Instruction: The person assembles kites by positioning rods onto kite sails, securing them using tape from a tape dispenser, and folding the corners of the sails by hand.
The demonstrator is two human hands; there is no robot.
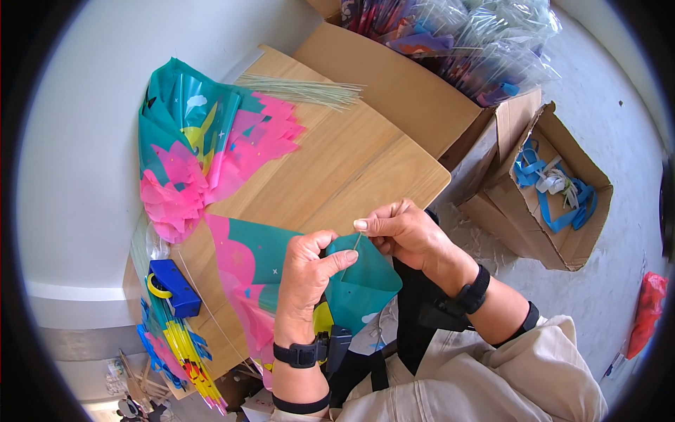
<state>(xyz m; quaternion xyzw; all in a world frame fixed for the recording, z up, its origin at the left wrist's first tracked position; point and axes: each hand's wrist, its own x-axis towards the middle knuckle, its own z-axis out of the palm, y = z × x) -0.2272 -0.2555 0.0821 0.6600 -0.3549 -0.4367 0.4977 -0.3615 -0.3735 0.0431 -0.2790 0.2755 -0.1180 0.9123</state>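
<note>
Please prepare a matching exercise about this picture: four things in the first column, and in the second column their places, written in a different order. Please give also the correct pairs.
Things
1. blue strips
2. blue tape dispenser
3. red bundle
4. single pale strand

Places
A. on the floor
B. between the left hand and the right hand
C. inside an open cardboard box
D. on the wooden table

Pairs: 1-C, 2-D, 3-A, 4-B

No readable text, apparently.
</note>
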